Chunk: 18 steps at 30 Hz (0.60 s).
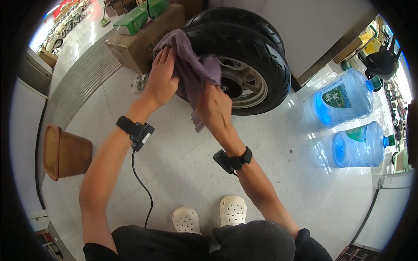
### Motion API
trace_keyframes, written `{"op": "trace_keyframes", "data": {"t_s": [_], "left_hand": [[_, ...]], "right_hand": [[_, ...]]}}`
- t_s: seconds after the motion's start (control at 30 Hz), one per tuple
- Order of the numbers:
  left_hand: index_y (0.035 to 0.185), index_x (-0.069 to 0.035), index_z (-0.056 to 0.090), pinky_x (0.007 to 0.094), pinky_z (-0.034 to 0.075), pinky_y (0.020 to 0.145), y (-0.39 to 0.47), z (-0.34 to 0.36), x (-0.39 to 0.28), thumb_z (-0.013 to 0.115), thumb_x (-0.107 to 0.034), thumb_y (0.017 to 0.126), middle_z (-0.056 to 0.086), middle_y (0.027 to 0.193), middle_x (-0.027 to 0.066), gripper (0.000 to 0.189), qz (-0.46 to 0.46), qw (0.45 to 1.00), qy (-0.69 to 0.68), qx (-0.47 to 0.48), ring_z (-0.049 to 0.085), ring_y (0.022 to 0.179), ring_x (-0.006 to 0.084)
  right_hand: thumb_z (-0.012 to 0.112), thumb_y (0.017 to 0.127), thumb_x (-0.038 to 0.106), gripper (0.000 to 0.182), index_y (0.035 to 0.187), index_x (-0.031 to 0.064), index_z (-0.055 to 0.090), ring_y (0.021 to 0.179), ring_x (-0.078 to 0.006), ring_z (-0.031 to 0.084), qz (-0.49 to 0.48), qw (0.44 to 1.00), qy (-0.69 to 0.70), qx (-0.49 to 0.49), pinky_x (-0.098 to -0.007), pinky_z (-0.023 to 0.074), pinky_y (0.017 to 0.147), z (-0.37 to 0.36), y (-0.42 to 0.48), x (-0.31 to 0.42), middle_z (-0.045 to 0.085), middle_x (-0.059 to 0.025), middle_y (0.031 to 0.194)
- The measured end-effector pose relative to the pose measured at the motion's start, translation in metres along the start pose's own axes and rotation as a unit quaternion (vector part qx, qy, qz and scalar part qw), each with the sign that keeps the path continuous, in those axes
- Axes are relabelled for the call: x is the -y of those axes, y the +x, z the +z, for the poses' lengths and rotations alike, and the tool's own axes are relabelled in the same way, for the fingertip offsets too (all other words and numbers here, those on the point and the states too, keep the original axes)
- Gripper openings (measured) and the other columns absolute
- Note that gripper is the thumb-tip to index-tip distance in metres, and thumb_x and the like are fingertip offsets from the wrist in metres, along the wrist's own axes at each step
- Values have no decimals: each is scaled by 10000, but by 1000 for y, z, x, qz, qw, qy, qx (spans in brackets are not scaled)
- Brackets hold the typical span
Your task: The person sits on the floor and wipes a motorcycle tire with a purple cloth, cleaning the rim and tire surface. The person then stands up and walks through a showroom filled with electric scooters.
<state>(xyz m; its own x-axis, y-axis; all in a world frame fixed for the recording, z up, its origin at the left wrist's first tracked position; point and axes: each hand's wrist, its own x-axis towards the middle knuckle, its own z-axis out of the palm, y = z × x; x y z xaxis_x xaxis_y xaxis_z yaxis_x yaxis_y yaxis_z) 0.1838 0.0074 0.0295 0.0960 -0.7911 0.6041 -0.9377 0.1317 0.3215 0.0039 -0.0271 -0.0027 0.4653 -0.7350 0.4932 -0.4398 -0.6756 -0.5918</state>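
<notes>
A purple terry cloth (pixel 187 63) drapes over the left side of a black rubber tire (pixel 277 70) on a silver wheel rim (pixel 256 83). My left hand (pixel 162 76) lies on the cloth's upper left part with its fingers extended; whether it grips the fabric is unclear. The cloth's lower right part is bunched in my right hand (pixel 214 102), in front of the wheel hub; this hand looks slightly blurred. Another black tire (pixel 243 16) stands right behind the first. Both my wrists carry black straps with small devices.
Left of the tires sits a cardboard box (pixel 130 52) with a green box (pixel 140 19) on top. A brown plastic bin (pixel 73 155) stands at the left. Two large water bottles (pixel 357 98) (pixel 359 148) lie on the right. A black cable (pixel 140 182) hangs from my left wrist device.
</notes>
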Motion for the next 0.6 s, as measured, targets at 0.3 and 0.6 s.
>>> {"op": "trace_keyframes", "data": {"t_s": [0.3,0.6], "left_hand": [[1393,66,347,481,196,1175,31,-4,-52,558,-57,777,415,1396,288,663,47,996,15,-71,324,1364,422],[1333,5,470,553,96,1185,-1,26,-42,526,-109,779,422,1394,285,568,90,995,33,1,296,1356,472]], "right_hand": [[590,789,49,227,999,-30,551,626,-428,622,33,978,-87,-186,-477,505,589,-72,39,7,625,-229,683],[614,717,59,109,812,13,584,635,-424,630,-22,999,-24,-11,-502,513,586,-12,-7,5,640,-214,700]]}}
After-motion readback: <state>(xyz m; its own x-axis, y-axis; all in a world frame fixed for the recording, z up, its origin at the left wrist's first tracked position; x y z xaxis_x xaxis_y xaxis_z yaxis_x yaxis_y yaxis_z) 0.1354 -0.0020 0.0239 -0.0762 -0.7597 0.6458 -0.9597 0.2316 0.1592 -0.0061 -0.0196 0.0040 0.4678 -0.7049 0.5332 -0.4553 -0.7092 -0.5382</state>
